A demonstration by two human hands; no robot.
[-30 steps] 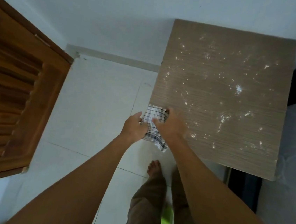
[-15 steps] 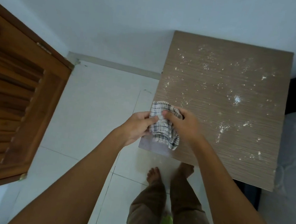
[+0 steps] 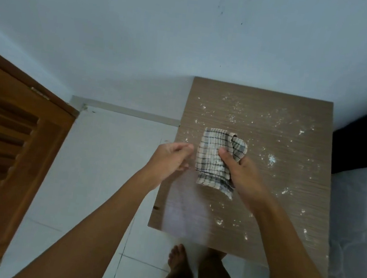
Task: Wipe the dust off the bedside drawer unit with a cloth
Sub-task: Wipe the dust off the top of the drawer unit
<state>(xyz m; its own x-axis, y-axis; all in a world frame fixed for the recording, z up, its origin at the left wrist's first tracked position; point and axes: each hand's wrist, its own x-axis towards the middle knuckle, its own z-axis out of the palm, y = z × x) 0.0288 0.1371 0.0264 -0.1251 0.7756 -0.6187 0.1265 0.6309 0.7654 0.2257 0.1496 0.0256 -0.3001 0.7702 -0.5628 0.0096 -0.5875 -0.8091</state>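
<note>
The bedside drawer unit [image 3: 277, 117] shows its brown wood-grain top, speckled with white dust over most of it. A checked white-and-grey cloth [image 3: 212, 160] hangs folded above the top's left-middle part. My right hand [image 3: 240, 174] grips the cloth, thumb on its front and fingers behind. My left hand [image 3: 171, 158] sits just left of the cloth at the unit's left edge, apart from the cloth, fingers loosely curled and holding nothing.
A wooden louvred door [image 3: 11, 154] stands open at the left. White tiled floor [image 3: 108, 153] lies between door and unit. A pale wall [image 3: 166, 35] runs behind. A mattress [image 3: 354, 224] and a dark headboard [image 3: 363, 144] border the unit's right side. My bare feet [image 3: 176, 260] stand at the unit's front edge.
Both hands moved up over the unit's top with the cloth. My left hand let go of the cloth; only the right hand holds it now.
</note>
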